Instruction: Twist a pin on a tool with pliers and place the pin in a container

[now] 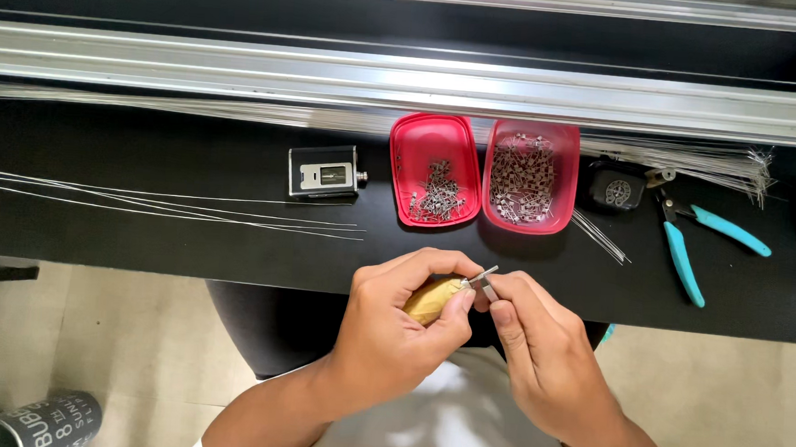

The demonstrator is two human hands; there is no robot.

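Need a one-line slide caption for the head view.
Left hand grips a yellow-handled tool; right hand pinches a small metal clip at its tip.

Workshop: black bench (pixel 139 244), cutters (pixel 692 241), wires (pixel 160 202).

Black surface (pixel 185 247) carries: two red trays (pixel 434 170) of small metal clips, small grey device (pixel 325 171), thin wires (pixel 160 207), teal pliers (pixel 692 241), dark object (pixel 616 187), possibly pouch.

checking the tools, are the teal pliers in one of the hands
No, the teal pliers lie on the black table, right of the red trays, away from both hands.
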